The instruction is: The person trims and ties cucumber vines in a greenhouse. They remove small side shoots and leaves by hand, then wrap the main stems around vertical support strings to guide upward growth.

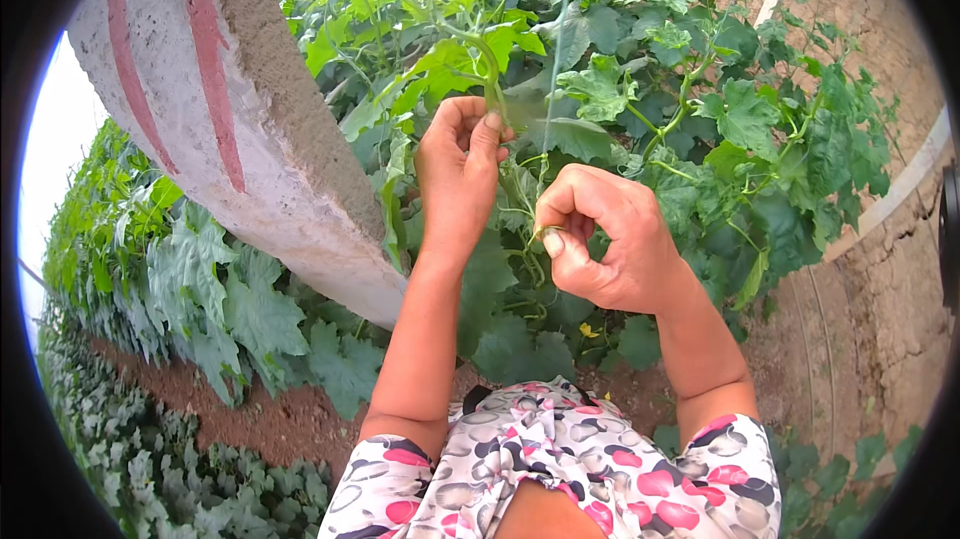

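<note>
My left hand (465, 160) pinches the green stem of a climbing vine (491, 74) between thumb and fingers, just right of a concrete post. Lower and to the right, my right hand (604, 235) has its thumb and forefinger closed on a thin green tendril (546, 233). A pale string (556, 59) hangs down between the two hands, with curled tendrils near its lower part. Broad lobed leaves (596, 89) surround both hands. Below my right hand a small yellow flower (589, 330) shows among the leaves.
A slanting concrete post (300, 164) with red painted stripes stands close to my left forearm. Dense vine rows (225, 299) fill the left side above bare brown soil (262, 423). At right are a cracked earthen wall (885, 299) and a pale curved bar (900, 186).
</note>
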